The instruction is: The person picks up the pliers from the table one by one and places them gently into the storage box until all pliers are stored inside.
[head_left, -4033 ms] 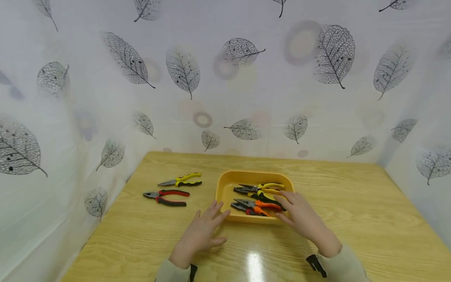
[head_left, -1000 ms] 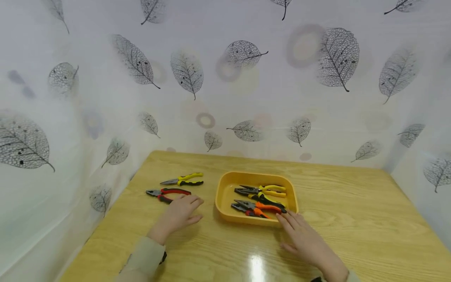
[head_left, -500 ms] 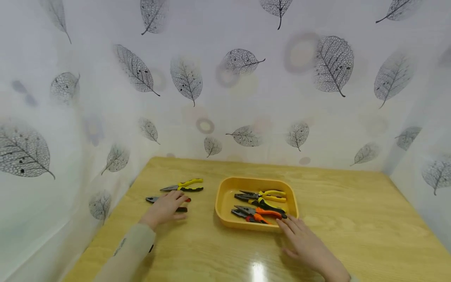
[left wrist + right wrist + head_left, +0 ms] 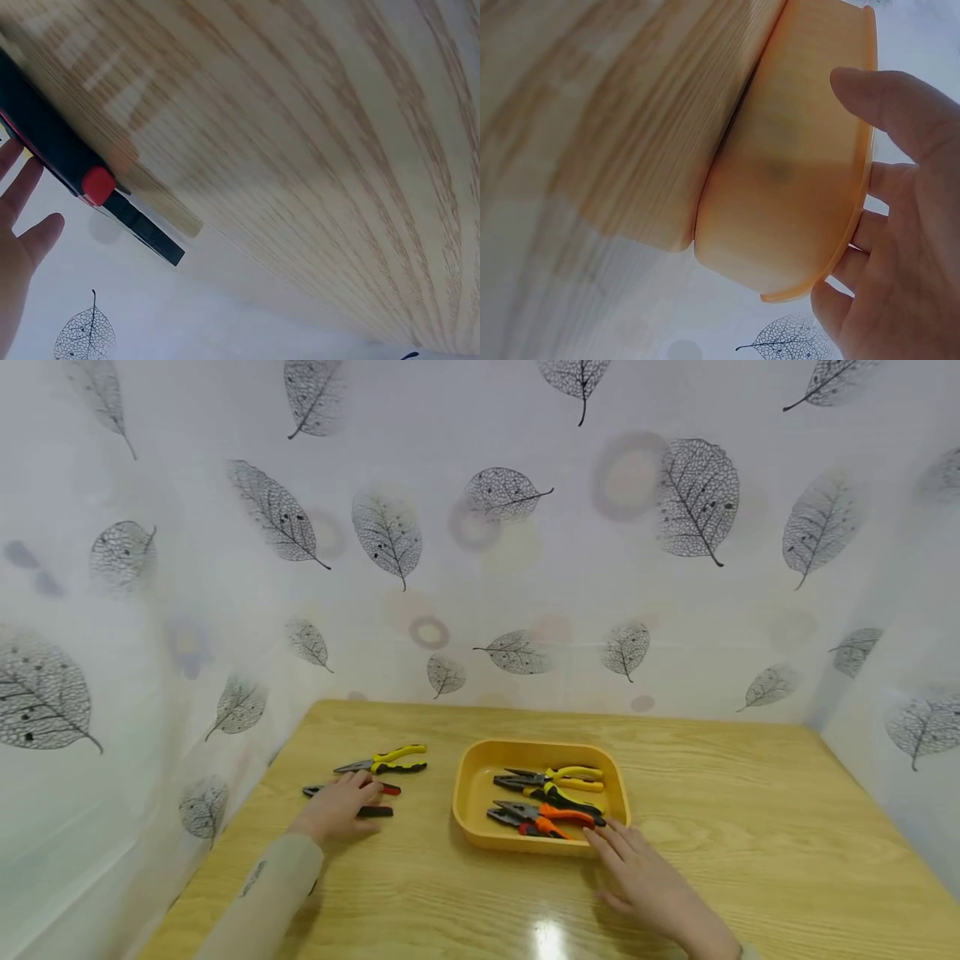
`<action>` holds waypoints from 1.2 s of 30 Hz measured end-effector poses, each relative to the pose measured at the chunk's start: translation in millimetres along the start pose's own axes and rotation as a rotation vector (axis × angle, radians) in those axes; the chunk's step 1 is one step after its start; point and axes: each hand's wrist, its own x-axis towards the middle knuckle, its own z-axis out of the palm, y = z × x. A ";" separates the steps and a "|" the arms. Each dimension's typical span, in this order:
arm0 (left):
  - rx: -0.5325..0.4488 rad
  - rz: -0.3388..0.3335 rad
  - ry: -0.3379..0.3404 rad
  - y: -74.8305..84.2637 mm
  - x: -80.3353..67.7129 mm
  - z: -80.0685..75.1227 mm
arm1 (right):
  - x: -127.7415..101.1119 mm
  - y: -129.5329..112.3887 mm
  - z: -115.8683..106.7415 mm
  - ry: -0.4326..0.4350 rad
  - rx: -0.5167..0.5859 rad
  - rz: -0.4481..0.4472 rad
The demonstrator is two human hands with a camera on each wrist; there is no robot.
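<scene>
My left hand lies over red-and-black pliers on the left of the table, covering their middle. In the left wrist view, its fingertips touch the pliers' handle while the thumb stands apart. Just beyond lie yellow-and-black needle-nose pliers. My right hand rests its extended fingers on the front right rim of a yellow tray. Its thumb hangs beside the outer wall in the right wrist view. Inside the tray are several pliers, among them yellow-handled ones and orange-handled ones.
The wooden table ends at a pale leaf-patterned curtain along the back and both sides. Light glares off the tabletop near the front.
My left hand has gone from the tray's front left leftward onto the red-and-black pliers. My right hand has drawn back from over the tray's pliers to its front right rim.
</scene>
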 end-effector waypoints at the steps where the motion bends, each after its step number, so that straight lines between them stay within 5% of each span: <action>1: -0.003 -0.010 -0.006 0.0 -0.1 -0.3 | 0.0 -0.1 0.3 -0.002 0.003 0.002; 24: -0.042 -0.117 -0.044 -6.4 12.6 0.0 | 0.1 -1.1 -2.4 0.009 0.000 0.012; 36: -0.152 -0.178 -0.172 -8.2 16.5 -9.5 | -0.7 -0.8 -0.4 0.011 0.010 0.006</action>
